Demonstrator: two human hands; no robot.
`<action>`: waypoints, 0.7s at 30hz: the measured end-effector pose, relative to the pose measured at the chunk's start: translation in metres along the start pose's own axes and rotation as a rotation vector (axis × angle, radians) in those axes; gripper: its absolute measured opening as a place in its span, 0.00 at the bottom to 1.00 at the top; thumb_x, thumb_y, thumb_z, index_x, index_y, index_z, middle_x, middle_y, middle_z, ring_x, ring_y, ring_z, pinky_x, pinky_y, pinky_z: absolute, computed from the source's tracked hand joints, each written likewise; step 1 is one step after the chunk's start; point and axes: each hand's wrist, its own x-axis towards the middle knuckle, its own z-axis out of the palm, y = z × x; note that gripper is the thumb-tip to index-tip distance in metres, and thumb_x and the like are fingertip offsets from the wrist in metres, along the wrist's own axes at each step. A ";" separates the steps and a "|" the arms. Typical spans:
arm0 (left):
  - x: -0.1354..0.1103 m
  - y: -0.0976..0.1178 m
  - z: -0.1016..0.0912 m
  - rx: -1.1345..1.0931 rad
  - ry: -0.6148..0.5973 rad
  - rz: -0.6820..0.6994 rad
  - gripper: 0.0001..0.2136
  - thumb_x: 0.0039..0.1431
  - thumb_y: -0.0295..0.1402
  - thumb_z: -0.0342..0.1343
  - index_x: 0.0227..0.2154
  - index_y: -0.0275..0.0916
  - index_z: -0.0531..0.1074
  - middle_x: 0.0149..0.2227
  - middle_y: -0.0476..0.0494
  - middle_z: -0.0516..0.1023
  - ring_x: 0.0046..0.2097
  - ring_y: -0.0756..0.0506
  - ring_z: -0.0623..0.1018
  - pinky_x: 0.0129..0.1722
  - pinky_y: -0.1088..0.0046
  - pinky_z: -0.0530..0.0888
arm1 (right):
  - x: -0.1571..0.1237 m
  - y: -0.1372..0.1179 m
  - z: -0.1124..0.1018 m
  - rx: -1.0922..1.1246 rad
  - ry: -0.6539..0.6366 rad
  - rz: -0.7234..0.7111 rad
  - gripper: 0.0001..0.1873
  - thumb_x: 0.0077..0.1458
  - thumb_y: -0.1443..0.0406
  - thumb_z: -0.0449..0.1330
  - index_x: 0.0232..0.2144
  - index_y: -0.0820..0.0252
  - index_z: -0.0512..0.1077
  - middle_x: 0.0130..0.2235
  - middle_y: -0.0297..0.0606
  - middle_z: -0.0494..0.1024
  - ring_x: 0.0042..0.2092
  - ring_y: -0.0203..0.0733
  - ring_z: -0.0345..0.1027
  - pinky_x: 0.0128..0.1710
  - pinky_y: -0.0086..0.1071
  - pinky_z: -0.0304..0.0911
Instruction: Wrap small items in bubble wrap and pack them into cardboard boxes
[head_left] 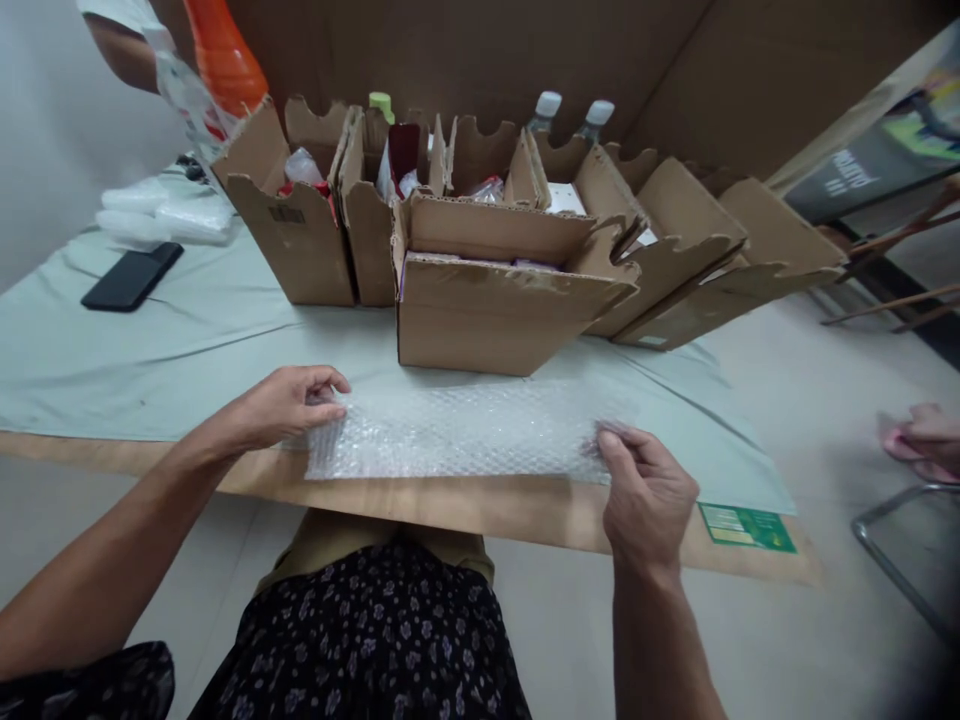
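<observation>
A long strip of clear bubble wrap lies stretched flat along the front of the table. My left hand holds its left end, with the thumb on top and the other fingers partly hidden. At the right end, my right hand is closed on the wrap between thumb and curled fingers. Just behind the strip stands an open cardboard box, with purple edges of something showing inside.
Several open cardboard bins stand in a row at the back, holding packets. A black phone and clear plastic bundles lie at left. Orange and clear bottles stand behind. A green card sits at the right front edge.
</observation>
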 end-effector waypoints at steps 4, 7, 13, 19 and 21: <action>-0.004 0.008 0.024 0.266 0.323 0.110 0.15 0.59 0.36 0.54 0.45 0.37 0.77 0.40 0.39 0.81 0.42 0.38 0.79 0.45 0.57 0.75 | 0.005 0.016 -0.003 -0.120 -0.083 0.028 0.16 0.52 0.54 0.65 0.34 0.60 0.81 0.32 0.39 0.83 0.32 0.42 0.74 0.36 0.38 0.69; -0.018 0.030 0.050 0.113 0.343 0.357 0.12 0.65 0.35 0.52 0.44 0.37 0.78 0.43 0.38 0.81 0.46 0.40 0.79 0.49 0.58 0.76 | 0.008 0.012 -0.008 -0.182 -0.102 0.014 0.17 0.53 0.53 0.64 0.37 0.60 0.81 0.34 0.40 0.84 0.34 0.43 0.75 0.38 0.39 0.70; -0.028 0.074 0.083 -0.433 0.018 0.327 0.11 0.62 0.36 0.58 0.45 0.39 0.77 0.43 0.41 0.81 0.40 0.46 0.78 0.39 0.69 0.76 | -0.018 -0.042 0.008 -0.243 -0.202 -0.164 0.15 0.59 0.56 0.63 0.42 0.60 0.79 0.36 0.38 0.83 0.33 0.40 0.75 0.38 0.37 0.72; -0.016 0.076 0.084 -0.886 -0.033 0.048 0.24 0.58 0.50 0.60 0.48 0.35 0.74 0.40 0.40 0.81 0.40 0.44 0.79 0.37 0.69 0.76 | -0.062 -0.088 0.056 -0.005 -0.746 -0.408 0.16 0.64 0.60 0.62 0.52 0.58 0.76 0.42 0.38 0.85 0.41 0.40 0.79 0.43 0.37 0.74; -0.014 0.070 0.082 -0.798 0.054 -0.014 0.22 0.55 0.44 0.62 0.48 0.35 0.75 0.37 0.44 0.80 0.38 0.46 0.78 0.38 0.69 0.75 | -0.063 -0.086 0.058 0.005 -0.745 -0.392 0.14 0.66 0.60 0.60 0.51 0.56 0.76 0.43 0.38 0.85 0.43 0.42 0.79 0.46 0.39 0.74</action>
